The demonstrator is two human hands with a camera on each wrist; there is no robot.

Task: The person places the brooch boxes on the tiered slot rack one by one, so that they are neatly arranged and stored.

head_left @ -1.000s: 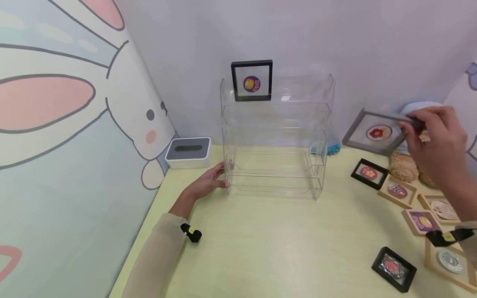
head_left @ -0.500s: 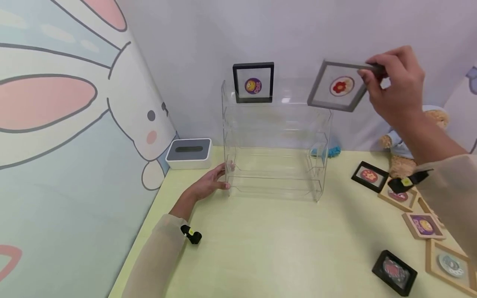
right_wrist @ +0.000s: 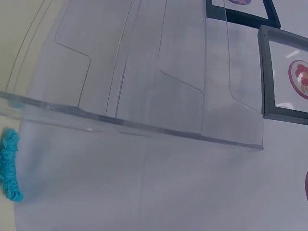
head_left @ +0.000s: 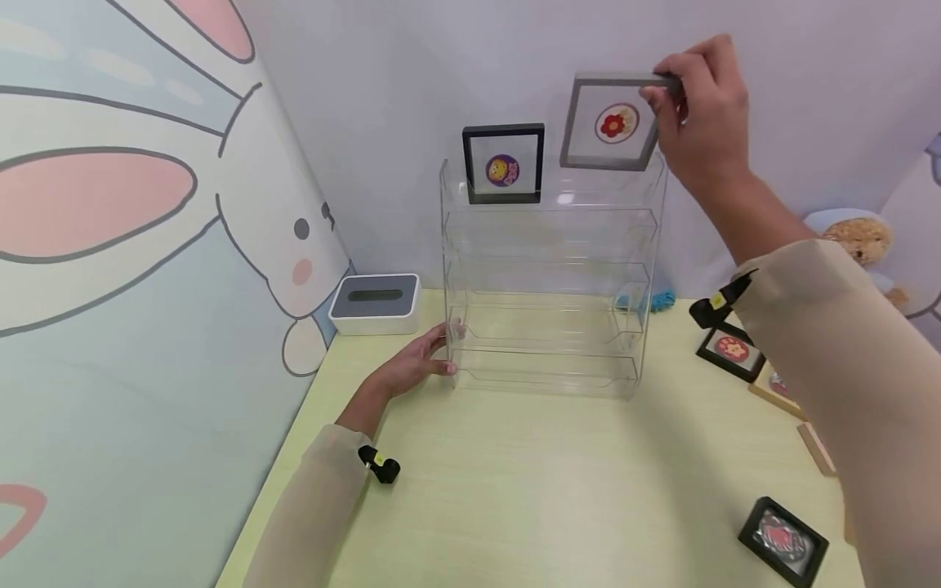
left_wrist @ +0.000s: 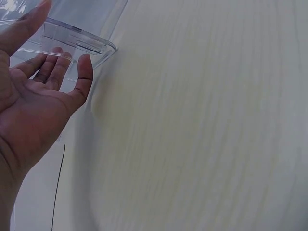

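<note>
A clear tiered rack (head_left: pixel 547 354) stands on the table against the wall. On its top tier, at the left, a black frame (head_left: pixel 503 198) with a purple round badge stands upright. The right hand (head_left: pixel 706 122) pinches a grey frame (head_left: pixel 613 162) by its upper right corner, above the right part of the top tier; a red flower badge is inside. In the right wrist view this grey frame (right_wrist: pixel 267 72) appears by the rack's top edge, the hand out of sight. The left hand (head_left: pixel 412 365) rests at the rack's lower left side, fingers (left_wrist: pixel 83 79) loosely spread around its side panel.
A white and grey tissue box (head_left: pixel 375 304) is at the back left. Blue cord (head_left: pixel 662 300) lies behind the rack's right side. Black frames (head_left: pixel 783 539) and wooden frames lie at the right, partly behind the right sleeve, with a teddy bear (head_left: pixel 860 237) at the back.
The right hand has moved left and up with the grey frame, from above the frames at the right to over the rack's top, turning it more upright. The left hand has stayed at the rack.
</note>
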